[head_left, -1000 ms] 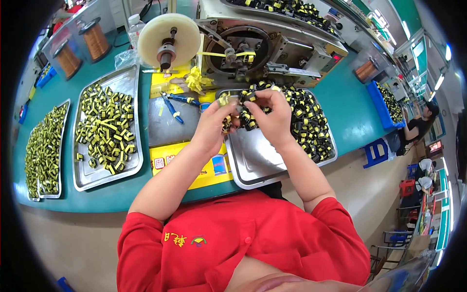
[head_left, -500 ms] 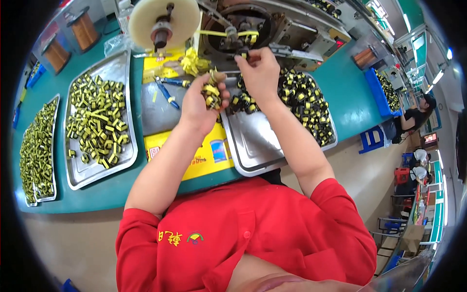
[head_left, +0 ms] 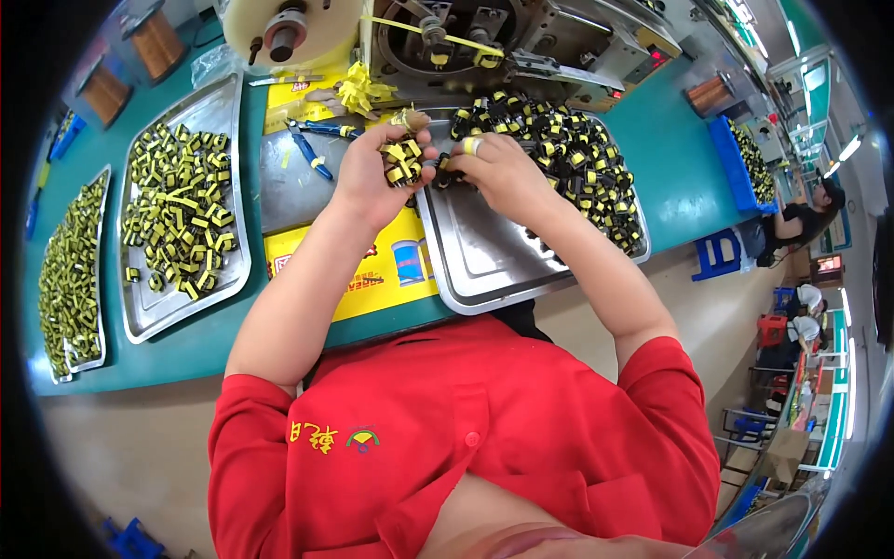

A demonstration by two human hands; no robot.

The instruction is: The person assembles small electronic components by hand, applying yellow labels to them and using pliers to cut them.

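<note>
My left hand (head_left: pixel 365 177) is curled, palm up, around a handful of small yellow-and-black coil parts (head_left: pixel 402 166), above the left edge of the right metal tray (head_left: pixel 480 259). Close beside it, my right hand (head_left: pixel 510 175) has its fingers drawn together at a small dark part (head_left: pixel 442 168). A yellow band (head_left: pixel 472 145) circles one of its fingers. The fingertips partly hide that dark part. Behind both hands stands a winding machine (head_left: pixel 549 61) with a yellow tape strip (head_left: pixel 419 33) running across its front. Black-and-yellow parts (head_left: pixel 582 168) are heaped in the right tray.
Left of my hands lie blue-handled pliers (head_left: pixel 310 154) on a grey plate (head_left: pixel 289 200), and crumpled yellow tape (head_left: pixel 358 91). Two more trays of yellow-and-black parts (head_left: pixel 184 205) (head_left: pixel 74 270) stand further left. A blue bin (head_left: pixel 736 172) sits right; a person (head_left: pixel 805 219) is beyond it.
My right hand has come down from the machine's front toward my left hand, over the tray. The left hand still holds its handful. The whole view has shifted slightly.
</note>
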